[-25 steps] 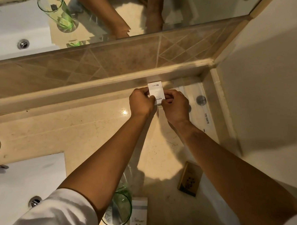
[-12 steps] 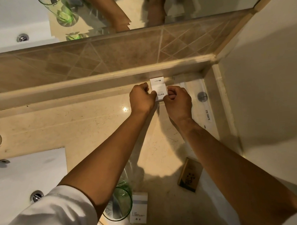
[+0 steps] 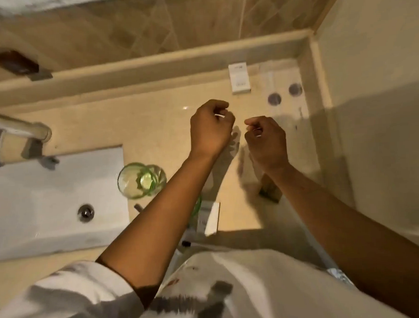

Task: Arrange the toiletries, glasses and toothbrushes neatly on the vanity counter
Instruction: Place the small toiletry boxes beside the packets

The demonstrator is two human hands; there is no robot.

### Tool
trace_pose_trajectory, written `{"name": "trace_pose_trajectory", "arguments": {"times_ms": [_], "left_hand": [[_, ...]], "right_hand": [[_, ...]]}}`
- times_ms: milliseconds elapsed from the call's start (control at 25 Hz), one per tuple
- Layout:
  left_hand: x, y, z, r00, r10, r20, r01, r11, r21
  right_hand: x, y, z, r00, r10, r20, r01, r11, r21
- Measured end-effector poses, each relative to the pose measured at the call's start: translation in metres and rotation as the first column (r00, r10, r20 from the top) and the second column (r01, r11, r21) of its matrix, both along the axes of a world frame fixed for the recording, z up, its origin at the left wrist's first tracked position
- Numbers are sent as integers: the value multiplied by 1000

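A small white toiletry box [image 3: 239, 78] stands by itself at the back of the beige vanity counter [image 3: 154, 127], against the raised ledge. My left hand [image 3: 210, 127] and my right hand [image 3: 265, 138] hover side by side above the counter, nearer to me than the box, fingers loosely curled and holding nothing. A green glass [image 3: 137, 180] stands beside the sink. Another white box [image 3: 212, 217] and part of a second green glass [image 3: 198, 207] show beside my left forearm. A brown box [image 3: 268, 188] peeks out under my right wrist.
The white sink [image 3: 49, 202] with its drain [image 3: 86, 212] fills the left, with a chrome tap [image 3: 15, 133] over it. Two clear-wrapped items with dark round caps [image 3: 274, 99] lie in the back right corner by the wall [image 3: 368, 79].
Both hands have let go of the small white box and drawn back toward me. The box now stands alone at the ledge. The view has tilted down and left, showing sink and tap.
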State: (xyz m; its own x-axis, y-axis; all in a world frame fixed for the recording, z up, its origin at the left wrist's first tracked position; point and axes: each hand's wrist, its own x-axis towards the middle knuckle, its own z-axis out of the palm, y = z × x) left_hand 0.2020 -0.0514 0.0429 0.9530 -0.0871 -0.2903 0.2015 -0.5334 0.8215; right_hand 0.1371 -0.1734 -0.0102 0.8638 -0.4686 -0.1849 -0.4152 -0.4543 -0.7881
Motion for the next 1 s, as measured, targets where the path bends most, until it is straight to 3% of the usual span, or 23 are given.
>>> {"name": "trace_pose_trajectory", "arguments": {"times_ms": [160,480,640,760,920,1000], "left_hand": [[-95,38,11,998,-52,36,54,997,-58],[-217,107,-23,984,36,-176,-31,999,34],[-233,130,-40,974,147,-171,-117,977,176],[-228,128,-47,997,44,-68,-25,964,263],[-221,116,-55,991,-10,-136,48,958,282],[-220,112,-59,989,-13,-150,54,961,272]], "right_hand": [[-81,35,1,987,150,-58,-154,985,-73],[-161,81,-28,917,267,-297,-262,963,58],[-169,96,-35,911,276,-306,-265,961,79],[-166,103,-35,914,235,-329,-216,972,94],[-166,107,-36,892,234,-388,-145,959,245],[-167,110,-36,908,222,-356,-155,966,207]]}}
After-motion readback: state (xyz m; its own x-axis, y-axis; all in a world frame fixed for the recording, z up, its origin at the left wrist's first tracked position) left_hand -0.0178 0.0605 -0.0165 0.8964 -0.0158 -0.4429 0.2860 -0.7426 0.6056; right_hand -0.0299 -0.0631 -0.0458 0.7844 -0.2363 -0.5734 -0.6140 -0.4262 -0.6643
